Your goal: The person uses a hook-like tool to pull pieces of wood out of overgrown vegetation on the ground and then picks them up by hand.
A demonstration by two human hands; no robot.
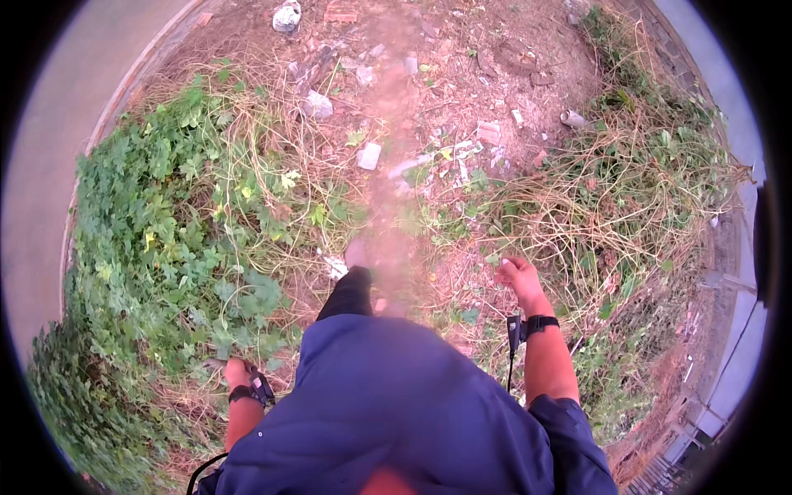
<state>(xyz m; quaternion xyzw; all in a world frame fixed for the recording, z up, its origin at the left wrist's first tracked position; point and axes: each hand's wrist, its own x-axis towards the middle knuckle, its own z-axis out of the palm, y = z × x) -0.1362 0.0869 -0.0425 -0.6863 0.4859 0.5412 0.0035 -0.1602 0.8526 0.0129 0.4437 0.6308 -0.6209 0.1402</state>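
Observation:
My right hand [520,277] is held out over the ground at the edge of the dry vines [569,206]. Its fingers are curled in toward the thumb, with a small green leaf [492,258] close to the fingertips; whatever they pinch is too small to make out. Low on the left, my left hand [236,371] is closed beside the green leafy vines [181,272]. A short greyish-brown piece [214,363] sticks out from it toward the leaves, its kind unclear. Both wrists wear black straps with small devices.
Bare reddish soil [445,74] ahead carries broken bricks [488,132], pale stone pieces [369,156] and a short pipe-like piece [572,119]. A paved strip [49,165] borders the left side. More tangled growth lines the right edge. My dark-trousered leg [351,293] stands amid the plants.

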